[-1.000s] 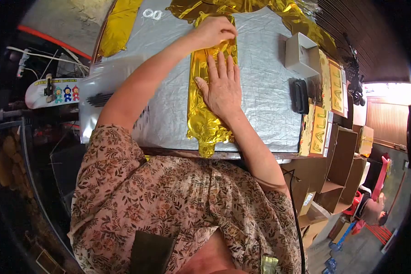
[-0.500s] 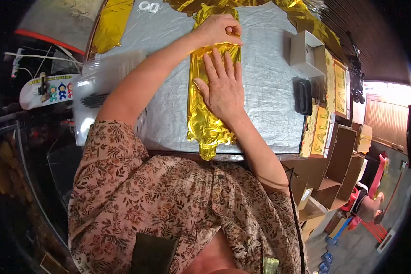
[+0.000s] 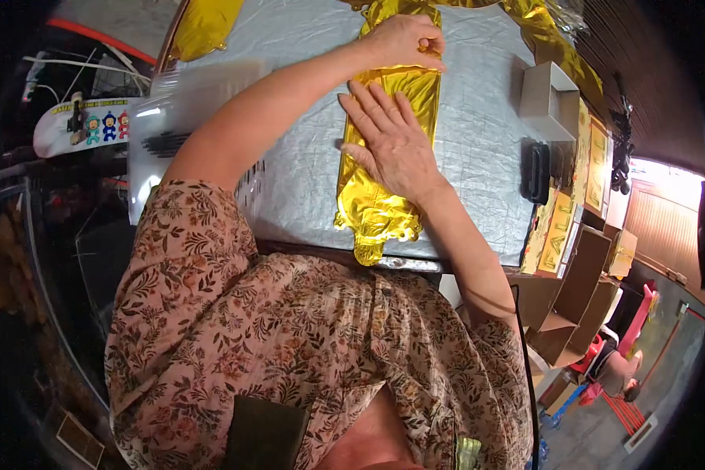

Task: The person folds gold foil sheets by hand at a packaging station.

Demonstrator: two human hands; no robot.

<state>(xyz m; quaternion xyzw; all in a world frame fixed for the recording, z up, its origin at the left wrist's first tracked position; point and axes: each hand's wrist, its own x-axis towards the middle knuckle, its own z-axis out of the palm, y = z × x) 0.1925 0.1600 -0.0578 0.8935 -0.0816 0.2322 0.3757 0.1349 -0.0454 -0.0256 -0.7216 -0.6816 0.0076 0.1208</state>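
Note:
A long gold foil piece (image 3: 384, 192) lies lengthwise on the grey-covered table, its narrow tab hanging at the near edge. Across its upper part is my left hand (image 3: 406, 41), closed with curled fingers gripping the foil beside a raised crosswise fold. Just below it, my right hand (image 3: 392, 149) rests palm down on the foil, fingers spread towards the upper left and reaching past the foil's left edge. The foil under both palms is hidden.
A white open box (image 3: 548, 102) and a black case (image 3: 535, 172) stand at the right, beside yellow lettered packets (image 3: 556, 235). Clear plastic sheets (image 3: 153, 145) lie left. More gold foil (image 3: 204, 27) is behind. Another person (image 3: 615, 372) is far right.
The whole view has shifted a little. My right hand has turned, its fingers now slanting left over the foil's edge. My left hand stays at the fold.

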